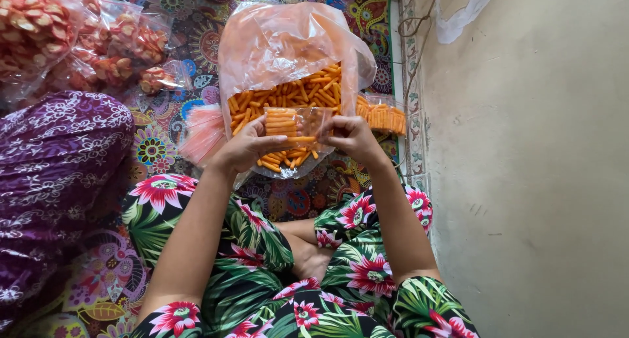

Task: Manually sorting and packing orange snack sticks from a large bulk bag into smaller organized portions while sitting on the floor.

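patterned floor mat (pixel 196 37) is spreading beneath us as we are pinching a small clear packet (pixel 288 138) of orange snack sticks, left hand (pixel 246 148) and right hand (pixel 350 136) both closing their grip on it, just before the big bag (pixel 288 56).

Patterned floor mat (pixel 164 148) carrying bagged snacks beside a bare concrete floor (pixel 524 181).
A large clear bag of orange sticks (pixel 288 69) is standing at the mat's centre; packets of red-and-white snacks (pixel 124 50) are lying at upper left, a small filled packet (pixel 383 117) is resting just beside the large bag, and a purple cloth (pixel 52 161) is lying at left.
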